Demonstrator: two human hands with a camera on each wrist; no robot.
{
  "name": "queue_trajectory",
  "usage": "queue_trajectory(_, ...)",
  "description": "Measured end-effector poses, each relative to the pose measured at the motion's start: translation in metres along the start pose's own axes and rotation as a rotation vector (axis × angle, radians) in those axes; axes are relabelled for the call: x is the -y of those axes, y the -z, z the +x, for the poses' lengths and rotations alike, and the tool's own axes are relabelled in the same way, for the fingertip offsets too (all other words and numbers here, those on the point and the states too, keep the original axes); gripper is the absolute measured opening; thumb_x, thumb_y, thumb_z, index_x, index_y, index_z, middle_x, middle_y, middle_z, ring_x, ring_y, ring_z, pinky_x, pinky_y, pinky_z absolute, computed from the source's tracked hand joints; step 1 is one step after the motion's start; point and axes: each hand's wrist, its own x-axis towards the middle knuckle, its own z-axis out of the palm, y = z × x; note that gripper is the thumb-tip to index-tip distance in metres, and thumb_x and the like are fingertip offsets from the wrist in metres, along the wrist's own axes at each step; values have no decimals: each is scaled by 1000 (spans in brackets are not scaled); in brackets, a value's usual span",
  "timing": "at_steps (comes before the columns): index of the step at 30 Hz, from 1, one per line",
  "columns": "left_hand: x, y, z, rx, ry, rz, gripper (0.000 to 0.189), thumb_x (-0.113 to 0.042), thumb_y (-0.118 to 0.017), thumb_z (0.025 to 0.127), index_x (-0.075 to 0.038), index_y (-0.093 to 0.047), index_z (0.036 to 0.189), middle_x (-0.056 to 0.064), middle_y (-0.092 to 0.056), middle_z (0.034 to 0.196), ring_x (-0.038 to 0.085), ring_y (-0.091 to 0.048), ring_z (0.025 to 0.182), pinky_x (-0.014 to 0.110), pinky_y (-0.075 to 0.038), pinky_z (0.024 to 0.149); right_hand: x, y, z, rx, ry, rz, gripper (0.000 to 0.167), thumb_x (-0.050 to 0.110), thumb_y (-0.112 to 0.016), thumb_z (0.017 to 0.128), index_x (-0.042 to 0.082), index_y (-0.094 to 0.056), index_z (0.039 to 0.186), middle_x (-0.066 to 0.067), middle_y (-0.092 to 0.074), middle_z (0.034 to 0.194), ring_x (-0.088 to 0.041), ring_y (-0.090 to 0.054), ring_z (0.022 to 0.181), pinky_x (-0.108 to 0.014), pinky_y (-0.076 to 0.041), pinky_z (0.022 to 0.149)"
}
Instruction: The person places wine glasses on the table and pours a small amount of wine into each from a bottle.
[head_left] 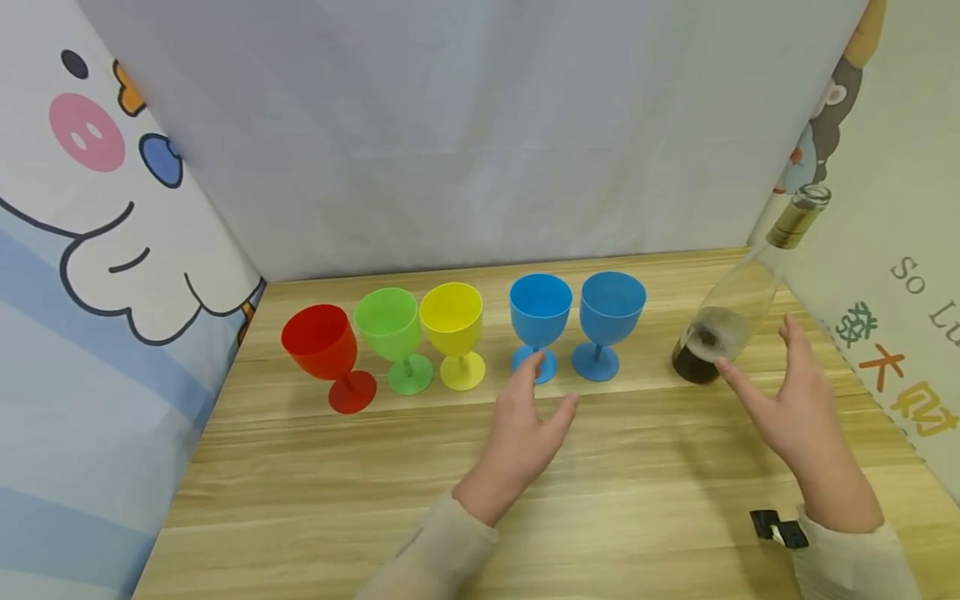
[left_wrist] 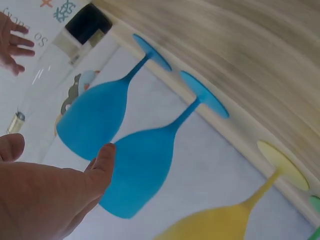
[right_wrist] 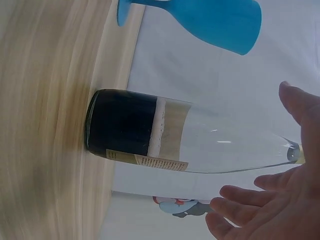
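Note:
Nearest my left hand (head_left: 521,429) stands the left one of two blue goblets (head_left: 540,310). The hand's thumb and fingers are spread, with nothing held; in the left wrist view a fingertip overlaps the blue cups, and I cannot tell whether it touches. The other blue goblet (head_left: 612,310) is just to the right. My right hand (head_left: 798,417) hovers beside a clear glass bottle (head_left: 738,287), thumb and fingers apart around empty air. Dark liquid (right_wrist: 125,122) topped with foam fills the bottle's lower part. In the right wrist view the hand appears apart from the glass.
Left of the blue pair stand a yellow goblet (head_left: 452,321), a green goblet (head_left: 388,325) and a red goblet (head_left: 322,343), all upright on the wooden table (head_left: 315,500). A pale cloth wall (head_left: 480,150) rises behind them, with printed sheets on both sides.

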Motion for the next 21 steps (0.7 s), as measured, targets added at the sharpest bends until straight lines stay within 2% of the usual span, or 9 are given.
queue_trajectory(4,-2,-10,6,6,-40,2,64,-18,-72,96,2,-40,148,16,-51,146,31,-51,131,42,-43,107,-3,-1,6,-9,-16,6,97,38,-66,99,4,0,162,-30,-14,162,-57,-15,143,-73,-13,110)
queue_trajectory(11,-4,-25,15,35,-24,-35,67,-21,-72,97,3,-38,149,19,-49,147,31,-49,134,40,-42,108,-6,0,14,6,-44,18,99,42,-67,98,7,0,163,-30,-13,162,-58,-16,143,-75,-15,108)
queue_trajectory(15,-2,-33,20,15,-50,-22,69,-20,-72,97,4,-36,149,22,-47,148,30,-47,136,39,-40,109,-7,-1,18,17,-59,36,102,46,-66,97,10,2,163,-28,-12,164,-57,-16,143,-75,-17,107)
queue_trajectory(18,0,-38,24,8,-43,5,69,-21,-72,97,4,-35,150,21,-46,149,28,-45,137,40,-39,110,-9,-2,22,20,-67,50,103,47,-66,97,10,2,163,-28,-12,164,-55,-16,144,-75,-18,107)
queue_trajectory(21,1,-44,27,29,-14,21,71,-23,-72,97,4,-34,151,21,-45,150,30,-43,138,43,-40,110,-11,-3,26,17,-75,62,103,46,-67,97,10,3,163,-28,-13,163,-56,-17,143,-74,-17,108)
